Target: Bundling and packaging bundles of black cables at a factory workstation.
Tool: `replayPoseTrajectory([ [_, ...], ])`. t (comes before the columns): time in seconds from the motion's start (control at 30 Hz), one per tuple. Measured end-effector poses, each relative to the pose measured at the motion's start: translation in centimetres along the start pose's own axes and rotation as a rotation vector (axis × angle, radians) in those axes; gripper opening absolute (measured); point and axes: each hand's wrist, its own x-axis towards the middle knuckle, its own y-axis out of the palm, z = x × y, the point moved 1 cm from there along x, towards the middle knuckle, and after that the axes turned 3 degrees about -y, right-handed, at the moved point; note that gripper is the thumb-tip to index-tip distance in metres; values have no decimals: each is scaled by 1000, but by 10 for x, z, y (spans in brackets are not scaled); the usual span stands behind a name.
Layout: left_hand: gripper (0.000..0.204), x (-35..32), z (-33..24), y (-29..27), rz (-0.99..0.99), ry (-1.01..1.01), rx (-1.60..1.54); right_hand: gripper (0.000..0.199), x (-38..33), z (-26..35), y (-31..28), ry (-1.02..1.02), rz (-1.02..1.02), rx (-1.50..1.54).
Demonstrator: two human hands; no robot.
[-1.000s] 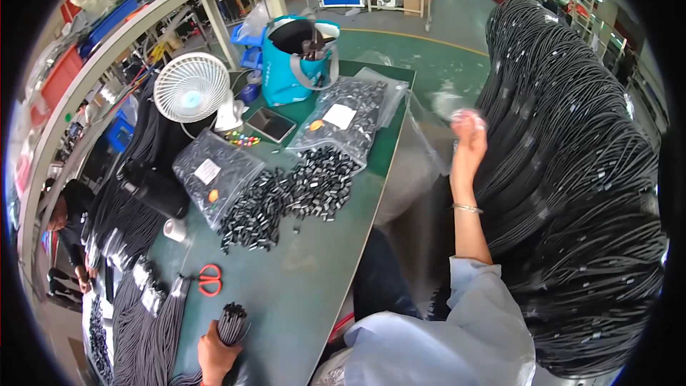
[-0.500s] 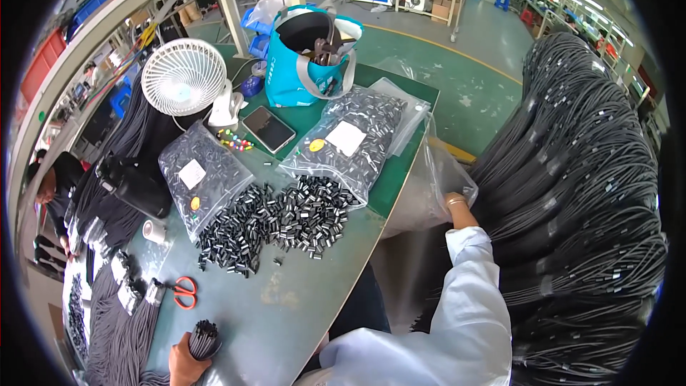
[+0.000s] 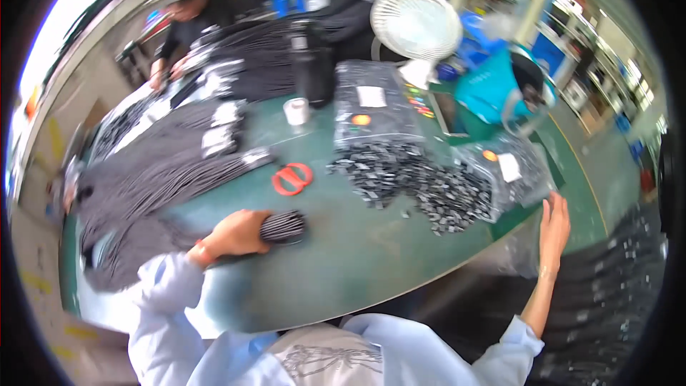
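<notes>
My left hand (image 3: pixel 239 233) is closed round a bundle of black cables (image 3: pixel 284 227), whose cut ends point to the right just above the table. Beside the table's right edge, my right hand (image 3: pixel 555 232) has its fingers stretched out, with nothing visible in it. It is close to a clear plastic bag (image 3: pixel 520 251) hanging at that edge, and I cannot tell whether they touch. Small black sleeves (image 3: pixel 450 196) lie in a loose heap in front of two filled plastic bags, one at the left (image 3: pixel 371 121) and one at the right (image 3: pixel 525 170). Orange-handled scissors (image 3: pixel 291 179) lie beyond the bundle.
More black cables (image 3: pixel 157 164) cover the table's left side, with a white roll (image 3: pixel 296 111) and a black bottle (image 3: pixel 312 64) behind. A white fan (image 3: pixel 416 23), a phone (image 3: pixel 450 114) and a turquoise bag (image 3: pixel 493 89) stand farther back. A co-worker (image 3: pixel 196 21) handles things at the far left.
The view has swung to the left. My right hand, earlier down at the clear bag, now shows raised with fingers straight. My left hand keeps its hold on the cable bundle.
</notes>
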Motion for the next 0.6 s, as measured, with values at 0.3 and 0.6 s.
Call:
replayPoseTrajectory([
  [0.3, 23, -10, 12, 22, -109, 416, 36, 99, -49, 455, -14, -1346, 252, 204],
  [0.6, 57, -76, 38, 25, -311, 348, 136, 58, -67, 476, 38, -1213, 623, 302],
])
